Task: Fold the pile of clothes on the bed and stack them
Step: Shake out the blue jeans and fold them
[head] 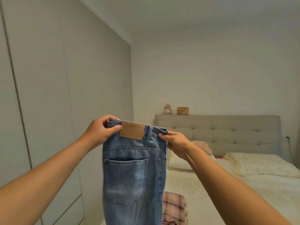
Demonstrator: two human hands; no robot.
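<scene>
Stretching away to the right, the bed (243, 184) is waiting as the laying surface. Hanging upright in the air before it, the jeans (131, 176) are already doubled leg on leg, with a plaid garment (174, 207) lying below. The left hand (99, 132) and right hand (177, 143) are each pinching the waistband; keeping it taut and level should be helping the seams align before lowering.
</scene>
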